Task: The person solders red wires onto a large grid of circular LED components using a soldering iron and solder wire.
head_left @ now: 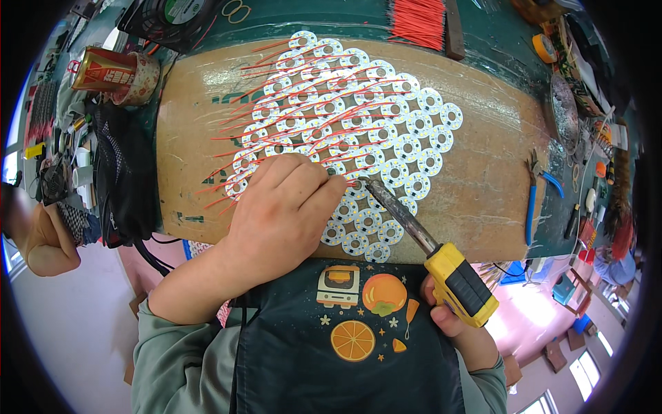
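Several round white ring-shaped circuit boards [386,117] lie packed together on a brown cardboard sheet [483,179], many with short red wires [303,124] attached. My left hand [283,214] rests on the lower left boards, fingers pinched on a red wire at about the middle of the cluster. My right hand [455,317] grips a yellow and black soldering iron [441,259]. Its metal tip [364,182] points up-left and meets the spot just beside my left fingertips.
A bundle of loose red wires [416,21] lies at the top. Blue-handled pliers [534,190] sit at the right of the cardboard. A red can [103,69] with a tape roll and a black fan [176,17] stand at top left. Another person's arm [38,238] is at far left.
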Motion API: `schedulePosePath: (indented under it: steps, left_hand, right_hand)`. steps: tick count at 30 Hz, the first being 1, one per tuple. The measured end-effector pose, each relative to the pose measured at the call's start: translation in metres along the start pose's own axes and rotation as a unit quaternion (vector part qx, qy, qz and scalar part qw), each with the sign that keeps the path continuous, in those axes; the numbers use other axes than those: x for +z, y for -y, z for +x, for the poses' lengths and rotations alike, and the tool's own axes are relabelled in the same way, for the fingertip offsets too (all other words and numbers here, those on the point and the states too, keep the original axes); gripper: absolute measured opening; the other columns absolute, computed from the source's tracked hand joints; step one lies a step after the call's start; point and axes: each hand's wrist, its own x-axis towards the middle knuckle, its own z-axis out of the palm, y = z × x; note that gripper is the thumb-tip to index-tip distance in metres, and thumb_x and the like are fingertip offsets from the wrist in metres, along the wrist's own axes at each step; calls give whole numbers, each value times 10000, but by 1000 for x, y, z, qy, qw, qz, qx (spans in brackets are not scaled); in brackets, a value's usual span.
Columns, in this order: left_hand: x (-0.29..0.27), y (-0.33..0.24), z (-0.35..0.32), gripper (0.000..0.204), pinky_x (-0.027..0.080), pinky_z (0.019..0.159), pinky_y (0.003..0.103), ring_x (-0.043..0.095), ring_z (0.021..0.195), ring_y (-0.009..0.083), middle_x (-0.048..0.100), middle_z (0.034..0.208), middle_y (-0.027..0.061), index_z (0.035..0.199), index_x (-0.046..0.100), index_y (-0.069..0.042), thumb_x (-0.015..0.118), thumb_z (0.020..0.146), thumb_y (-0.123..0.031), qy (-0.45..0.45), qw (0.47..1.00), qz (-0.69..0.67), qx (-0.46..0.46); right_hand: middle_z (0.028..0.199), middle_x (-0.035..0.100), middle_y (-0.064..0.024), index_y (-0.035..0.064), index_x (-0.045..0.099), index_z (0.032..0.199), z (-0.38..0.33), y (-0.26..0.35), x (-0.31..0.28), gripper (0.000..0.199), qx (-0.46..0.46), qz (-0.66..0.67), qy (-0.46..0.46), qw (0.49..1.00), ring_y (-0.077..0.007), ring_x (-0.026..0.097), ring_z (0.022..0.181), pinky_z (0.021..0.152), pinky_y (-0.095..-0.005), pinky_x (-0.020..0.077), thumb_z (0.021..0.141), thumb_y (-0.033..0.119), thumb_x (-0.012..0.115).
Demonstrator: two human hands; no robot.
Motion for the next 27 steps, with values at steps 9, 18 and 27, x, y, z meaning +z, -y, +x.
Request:
schedulePosePath:
  steps: [9,18,27]
  left_hand:
    - [1,0,-1,366,510,786,378,630,882,256,609,907,61,1029,706,-42,725,670,27,-3,1000,1,-4]
    - [2,-1,0,340,509,779,374,629,878,255,607,904,60,1019,711,-44,729,688,32,-8,1000,4,-2]
    - [0,-3,-1,339,499,782,370,626,904,251,606,921,57,1010,710,-46,731,677,14,-23,1000,18,-5]
  right_hand:
    - [839,680,-83,55,711,1066,-5,0,-2,458,-9,-80,10,997,-330,666,692,595,-397,517,868,468,715]
    - [932,710,-126,31,703,1111,-10,1,1,532,5,-62,-7,998,-345,693,749,628,-394,533,842,486,762]
    - [987,713,-148,6,689,1142,-15,3,-12,698,33,-14,24,999,-352,698,799,696,-379,543,707,522,872]
